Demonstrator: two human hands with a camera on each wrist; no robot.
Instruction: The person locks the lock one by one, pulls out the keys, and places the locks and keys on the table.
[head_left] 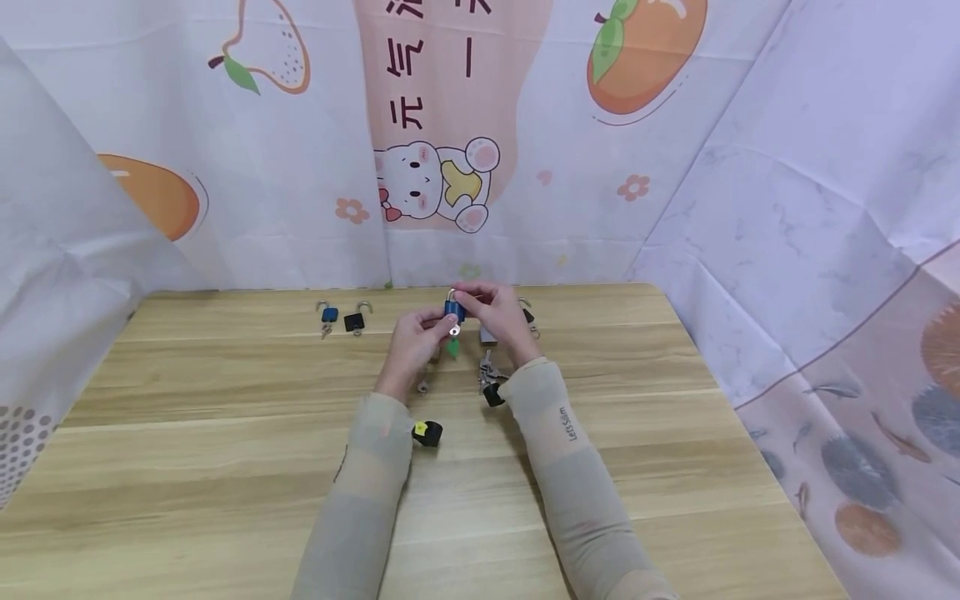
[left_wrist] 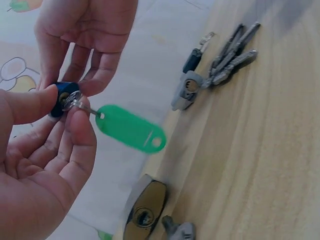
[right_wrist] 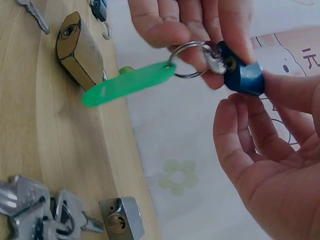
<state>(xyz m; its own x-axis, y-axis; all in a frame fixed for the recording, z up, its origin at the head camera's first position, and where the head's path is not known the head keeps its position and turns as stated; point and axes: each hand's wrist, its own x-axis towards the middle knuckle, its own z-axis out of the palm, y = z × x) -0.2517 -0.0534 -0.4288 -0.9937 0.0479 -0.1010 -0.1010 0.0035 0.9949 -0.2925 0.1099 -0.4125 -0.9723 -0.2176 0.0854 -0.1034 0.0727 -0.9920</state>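
Both hands hold a small blue padlock (head_left: 454,309) upright above the far part of the table, its silver shackle pointing up. The left hand (head_left: 411,343) pinches the body from the left, thumb near the keyhole end. From the right, the right hand (head_left: 495,314) grips the padlock with thumb and fingers near the shackle. A key (right_wrist: 216,62) sits at the keyhole, and from its ring (right_wrist: 190,59) hangs a green plastic tag (left_wrist: 131,128). Behind the tag, a brass padlock (left_wrist: 145,210) and a silver padlock (right_wrist: 121,220) stand on the table.
Farther left lie a blue padlock (head_left: 329,315) and a black padlock (head_left: 354,322), both with raised shackles and keys. Another dark padlock (head_left: 528,316) is partly hidden by the right hand. A bunch of keys (head_left: 487,367) lies near the right wrist. A printed curtain (head_left: 300,208) hangs behind the table.
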